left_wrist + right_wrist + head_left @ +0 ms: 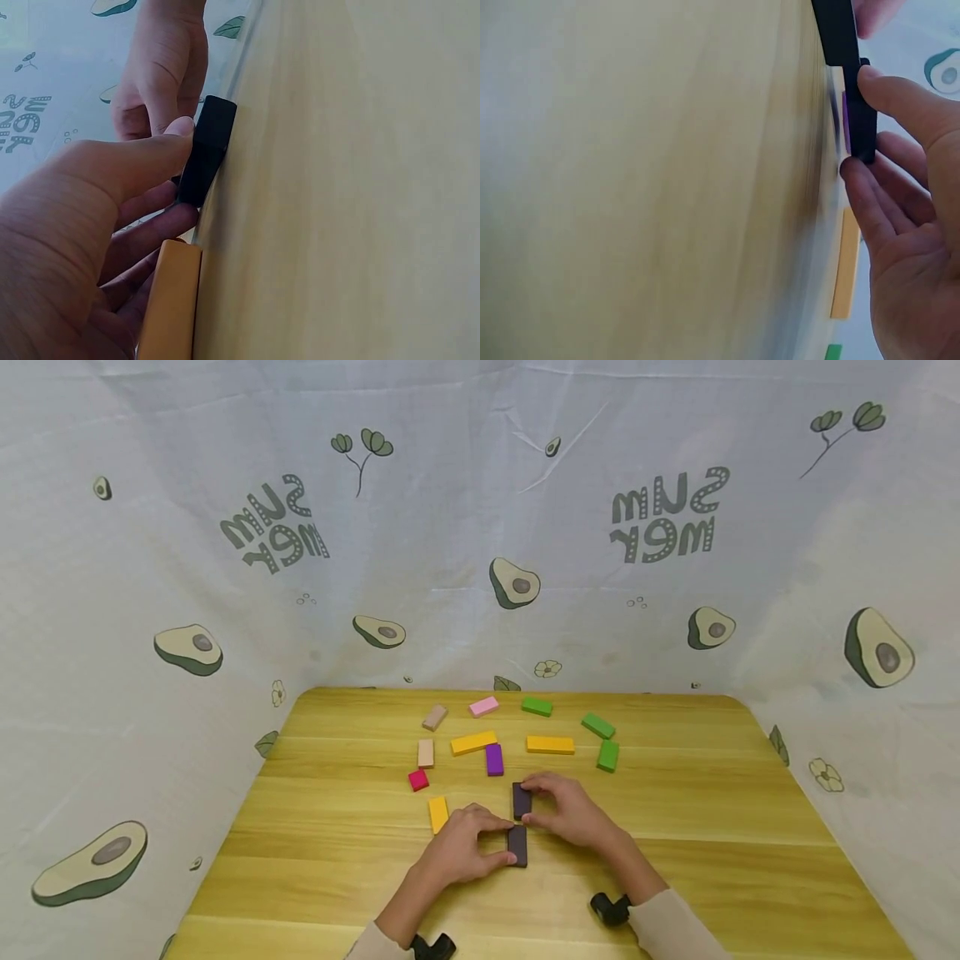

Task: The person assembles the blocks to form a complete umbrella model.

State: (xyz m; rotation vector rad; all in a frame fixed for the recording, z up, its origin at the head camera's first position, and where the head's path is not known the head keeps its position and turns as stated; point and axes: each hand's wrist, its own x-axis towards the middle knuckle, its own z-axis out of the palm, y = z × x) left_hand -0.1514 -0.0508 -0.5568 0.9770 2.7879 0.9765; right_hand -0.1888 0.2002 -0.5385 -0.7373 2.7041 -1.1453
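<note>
My left hand (459, 850) pinches a black rectangular block (517, 847) by its two ends, thumb at the near end and fingers at the far one. Just beyond it, my right hand (572, 812) grips a second black block (521, 802) the same way. The two blocks stand nearly end to end in the head view. A purple block (494, 760) lies a little past the right hand's block. Beside the left hand's fingers is a yellow-orange block (171, 300). In the right wrist view, thumb and fingertips touch opposite ends of the black block (862, 124).
On the wooden table (300, 860), two long yellow blocks (473, 743) lie farther back. Around them are a red cube (418, 780), beige blocks (426, 753), a pink block (483, 707) and several green blocks (608, 756). A printed curtain (450, 527) encloses the table's back and sides.
</note>
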